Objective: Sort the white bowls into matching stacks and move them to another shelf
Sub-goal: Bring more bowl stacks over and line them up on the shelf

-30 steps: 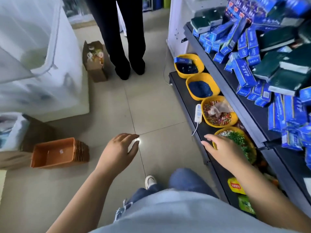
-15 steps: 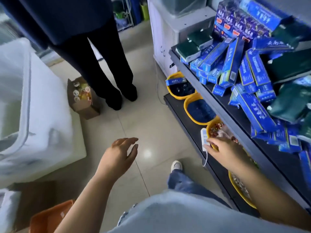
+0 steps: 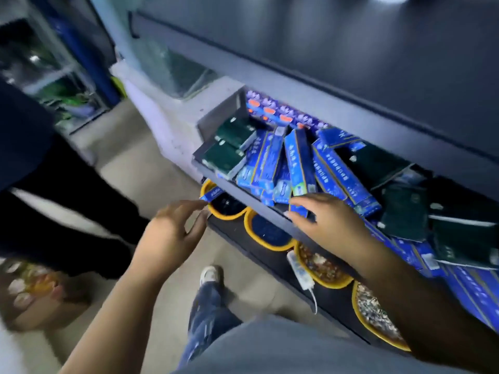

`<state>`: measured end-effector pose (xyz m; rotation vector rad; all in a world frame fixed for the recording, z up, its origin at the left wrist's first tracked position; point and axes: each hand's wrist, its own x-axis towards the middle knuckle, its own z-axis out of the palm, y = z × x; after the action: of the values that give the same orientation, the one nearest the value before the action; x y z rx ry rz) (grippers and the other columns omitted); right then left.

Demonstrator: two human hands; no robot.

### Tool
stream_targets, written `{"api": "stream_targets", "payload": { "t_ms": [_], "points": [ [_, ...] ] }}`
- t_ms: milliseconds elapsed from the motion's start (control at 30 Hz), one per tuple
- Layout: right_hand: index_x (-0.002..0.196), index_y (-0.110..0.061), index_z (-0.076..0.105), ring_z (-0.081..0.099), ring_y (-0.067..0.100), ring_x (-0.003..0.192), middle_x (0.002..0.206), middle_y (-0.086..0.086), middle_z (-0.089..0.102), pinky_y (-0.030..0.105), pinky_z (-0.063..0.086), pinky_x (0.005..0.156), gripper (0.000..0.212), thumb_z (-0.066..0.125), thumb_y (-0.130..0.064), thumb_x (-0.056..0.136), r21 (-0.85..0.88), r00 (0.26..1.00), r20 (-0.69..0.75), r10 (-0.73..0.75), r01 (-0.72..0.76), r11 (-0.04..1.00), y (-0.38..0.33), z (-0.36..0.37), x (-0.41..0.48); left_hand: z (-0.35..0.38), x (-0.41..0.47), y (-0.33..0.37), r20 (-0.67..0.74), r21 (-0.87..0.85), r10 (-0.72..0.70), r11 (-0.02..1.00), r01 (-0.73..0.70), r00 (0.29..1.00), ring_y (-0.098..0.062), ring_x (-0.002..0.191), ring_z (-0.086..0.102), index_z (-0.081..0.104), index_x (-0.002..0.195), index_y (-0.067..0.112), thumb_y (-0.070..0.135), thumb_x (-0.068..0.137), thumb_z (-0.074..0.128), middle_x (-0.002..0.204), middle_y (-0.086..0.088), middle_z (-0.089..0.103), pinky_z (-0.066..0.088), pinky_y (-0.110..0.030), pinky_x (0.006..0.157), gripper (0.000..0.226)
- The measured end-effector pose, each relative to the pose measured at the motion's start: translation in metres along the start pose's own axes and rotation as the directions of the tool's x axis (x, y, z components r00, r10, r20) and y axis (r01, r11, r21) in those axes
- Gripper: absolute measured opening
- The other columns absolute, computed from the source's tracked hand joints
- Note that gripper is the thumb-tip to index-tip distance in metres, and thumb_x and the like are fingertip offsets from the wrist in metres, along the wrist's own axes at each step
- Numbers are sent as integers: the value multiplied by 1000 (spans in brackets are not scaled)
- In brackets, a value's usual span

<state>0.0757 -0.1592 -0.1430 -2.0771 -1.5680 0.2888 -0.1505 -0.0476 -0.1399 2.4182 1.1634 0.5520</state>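
No white bowls in view, only yellow bowls on the bottom shelf. Right hand, fingers spread, empty, nearer the shelving, over blue boxes. Left hand likewise spread, empty.

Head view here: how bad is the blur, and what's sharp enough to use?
Head view: heavy motion blur at the left, smearing the cardboard box; blue boxes, left hand and right hand fairly sharp; wide-angle lens tilts the upper shelf; light dim, bluish.
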Motion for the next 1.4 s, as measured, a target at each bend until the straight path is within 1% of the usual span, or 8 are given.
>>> {"api": "stream_targets", "payload": {
  "t_ms": [133,300,633,767,867,1033,1200,1400],
  "points": [
    [91,-8,73,56,11,88,91,7,72,12,35,79,41,54,-42,77,95,976,-207,65,-46,994,-38,-14,30,-29,85,0,8,-74,283,957,-282,959,-19,85,58,68,100,5,36,83,42,94,-11,70,44,-25,66,44],
    [87,-8,72,53,9,91,85,-8,62,6,33,82,35,51,-35,78,93,805,-575,146,-114,989,-79,-42,65,-64,168,8,-84,-150,606,777,-611,791,-13,86,54,68,96,1,23,85,47,92,-12,70,39,-19,74,33],
    [93,-13,71,52,-6,90,88,-19,58,3,36,81,32,58,-39,79,77,604,-761,236,-277,958,-94,-110,97,-77,263,66,-135,-340,809,504,-794,571,-9,93,53,69,99,6,31,84,47,95,2,66,35,-10,84,37],
    [91,-23,67,52,-5,92,89,-20,59,6,38,78,7,64,-25,85,149,585,-750,309,-305,940,-77,-143,109,-64,291,105,-103,-426,787,518,-742,609,-3,97,50,68,103,10,28,83,53,95,17,56,28,5,81,32],
    [87,-29,64,53,-6,89,86,-26,59,9,40,78,4,61,-25,87,231,592,-716,369,-298,926,-53,-166,124,-53,320,130,-35,-501,715,592,-631,698,-10,89,57,67,107,17,31,85,56,92,25,56,38,-10,85,28],
    [84,-28,62,56,4,90,86,-20,61,19,43,86,3,63,-26,85,406,560,-685,466,-238,882,1,-197,161,-35,351,175,42,-628,540,669,-398,840,-2,97,53,61,109,22,27,90,56,100,14,59,39,-4,79,20],
    [126,-24,48,43,6,116,131,-9,46,20,33,94,47,63,-37,83,626,575,-574,583,-151,765,49,-209,204,-3,367,211,199,-691,444,696,-196,874,-7,104,51,52,104,21,42,90,52,105,12,57,36,-23,88,25],
    [146,-31,14,19,13,140,155,-5,14,29,20,108,79,61,-42,83,802,635,-436,638,-47,595,82,-204,238,28,376,229,232,-847,450,530,-48,862,-6,119,50,41,133,26,52,74,58,130,11,55,37,-40,106,67]
  ]
}}
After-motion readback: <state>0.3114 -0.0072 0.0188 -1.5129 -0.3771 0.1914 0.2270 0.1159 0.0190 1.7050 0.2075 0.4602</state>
